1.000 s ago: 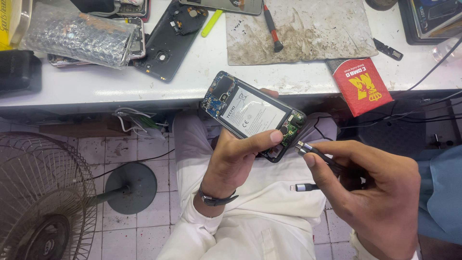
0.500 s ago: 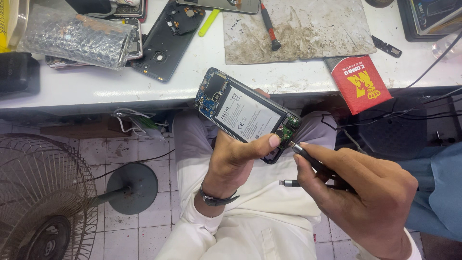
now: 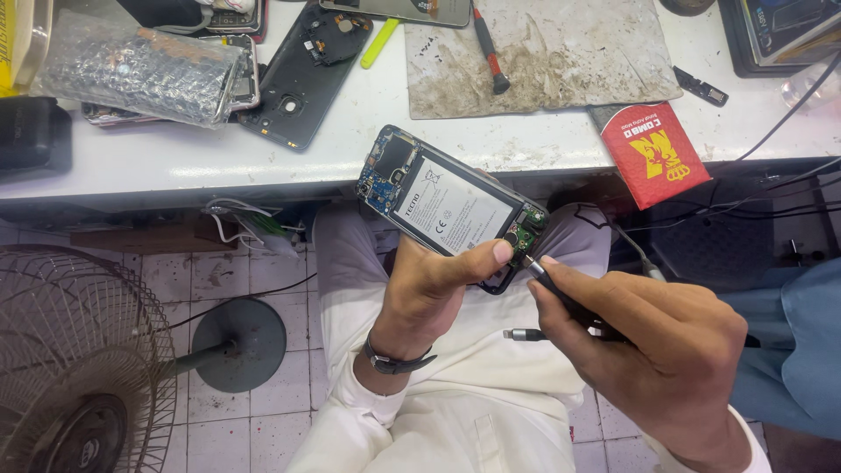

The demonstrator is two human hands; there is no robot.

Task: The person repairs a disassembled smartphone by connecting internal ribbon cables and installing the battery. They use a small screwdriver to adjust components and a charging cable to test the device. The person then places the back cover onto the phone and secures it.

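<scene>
While the left hand (image 3: 434,293) clamped the opened black smartphone (image 3: 451,208), the right hand (image 3: 653,346) pinched a thin dark tool (image 3: 561,293) (tip at the lower board); a slip risked gouging it.

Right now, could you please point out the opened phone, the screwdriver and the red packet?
opened phone (image 3: 451,210), head view, on its white battery.
screwdriver (image 3: 561,293), head view, on its dark shaft.
red packet (image 3: 655,153), head view, on its front face.

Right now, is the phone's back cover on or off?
Off. The phone in the left hand shows its bare battery and circuit boards; the right hand holds a tool at its lower board.
</scene>
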